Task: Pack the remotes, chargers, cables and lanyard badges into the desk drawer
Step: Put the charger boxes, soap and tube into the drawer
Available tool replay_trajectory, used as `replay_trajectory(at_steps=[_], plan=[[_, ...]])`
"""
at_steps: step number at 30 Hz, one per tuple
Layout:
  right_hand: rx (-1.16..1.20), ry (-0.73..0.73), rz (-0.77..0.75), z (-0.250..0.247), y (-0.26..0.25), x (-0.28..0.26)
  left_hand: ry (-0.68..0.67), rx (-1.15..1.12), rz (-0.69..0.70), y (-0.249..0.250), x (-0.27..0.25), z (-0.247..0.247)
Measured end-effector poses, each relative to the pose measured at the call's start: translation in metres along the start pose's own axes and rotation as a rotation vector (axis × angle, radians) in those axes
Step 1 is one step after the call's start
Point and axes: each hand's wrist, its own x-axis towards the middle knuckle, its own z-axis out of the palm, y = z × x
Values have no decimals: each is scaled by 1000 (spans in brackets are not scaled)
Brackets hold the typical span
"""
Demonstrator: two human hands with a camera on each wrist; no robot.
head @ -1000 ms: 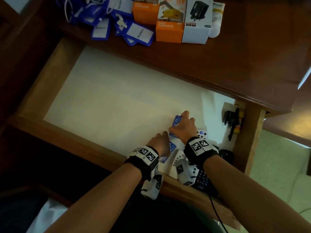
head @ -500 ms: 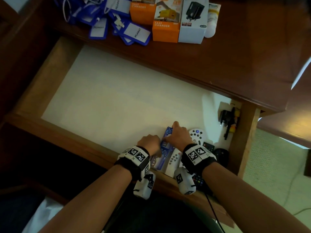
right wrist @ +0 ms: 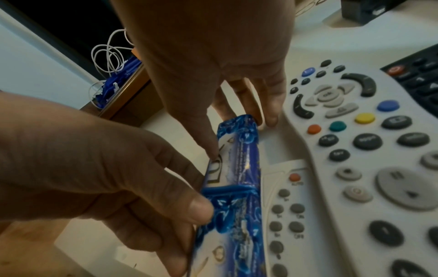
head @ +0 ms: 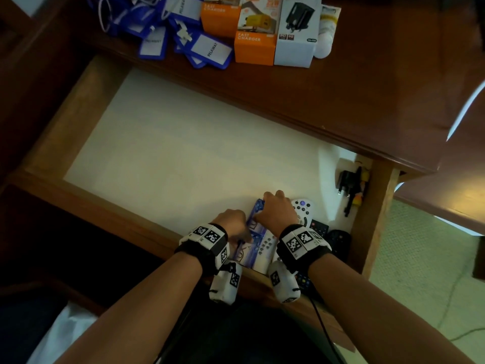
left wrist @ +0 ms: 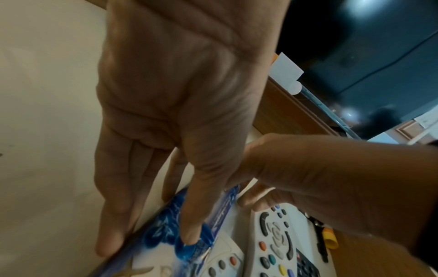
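**Blue pack may slip onto the remotes**

Both my hands, left hand (head: 232, 222) and right hand (head: 275, 210), pinch the blue pack (right wrist: 233, 180) at the drawer's (head: 47, 143) near right, just beside the white remote (right wrist: 350, 142). I think a loose pinch could let it tip over the buttons

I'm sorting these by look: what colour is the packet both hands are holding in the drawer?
The packet is blue with white swirly markings, clearest in the right wrist view.

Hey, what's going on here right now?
A person is packing an open desk drawer. Both hands, left hand and right hand, grip a blue patterned packet, setting it on edge beside the white remotes in the drawer's front right corner. Lanyard badges and charger boxes wait on the desk.
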Motion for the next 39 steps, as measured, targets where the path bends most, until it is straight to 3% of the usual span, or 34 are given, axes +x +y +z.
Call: replay_trajectory(at_steps=[5, 10, 16, 21, 23, 27, 30, 34, 39], plan=[[37, -21, 5, -8, 3, 5, -15, -29, 6, -2, -4, -6], [150, 27, 1, -31, 2, 3, 103, -132, 48, 2, -13, -26], [357, 351, -99, -112, -23, 4, 384, -197, 161, 22, -19, -98], [411, 734, -194, -197, -40, 36, 430, -175, 306, 47, -20, -148], [369, 798, -197, -229, -45, 58, 498, -218, 388, 58, -18, -163], [253, 758, -137, -281, -46, 106, 767, -177, 569, 88, -15, -206], [301, 605, -45, -292, -42, 135, 919, -52, 691, 107, -9, -234], [214, 514, -87, -279, -31, 155, 971, 82, 732, 124, 6, -257], [94, 555, -100, -259, -15, 139, 820, 337, 602, 135, 24, -251]])
